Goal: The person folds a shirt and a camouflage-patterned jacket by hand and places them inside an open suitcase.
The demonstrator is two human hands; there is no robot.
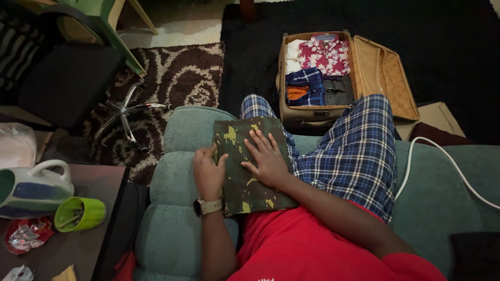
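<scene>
— Two hands on one piece of cloth, right? Where is it in the frame?

— Dead centre. A folded camouflage garment (245, 166), dark green with yellow-green blotches, lies across the person's lap and partly on the teal sofa cushion (172, 208). The right hand (266, 158) lies flat on its middle, fingers (259, 141) spread apart and pressing down, gripping nothing. The left hand (208, 171), with a watch (205, 207) on its wrist, rests at the cloth's left edge; its fingers are loosely curled against that edge, and I cannot tell whether they pinch it.

— What is beyond the knees?

— An open suitcase (385, 73) on the black rug, upper centre of the frame. Its left half is packed: a red floral shirt (328, 54), a white folded piece (294, 54), a blue plaid shirt (307, 83) and a dark dotted piece (338, 89). Its lid lies open to the right, tan-lined.

— And the lower left?

— A dark tabletop (104, 218) with a white and green kettle (31, 187), a lime green cup (80, 213) lying on its side just beside it, and a red wrapper (23, 234) below them. A chair base (125, 112) stands on the patterned brown rug at upper left. A white cable (442, 156) runs over the sofa at the right.

— Clothing?

— Blue plaid trousers (354, 151), red shirt (312, 250).
</scene>
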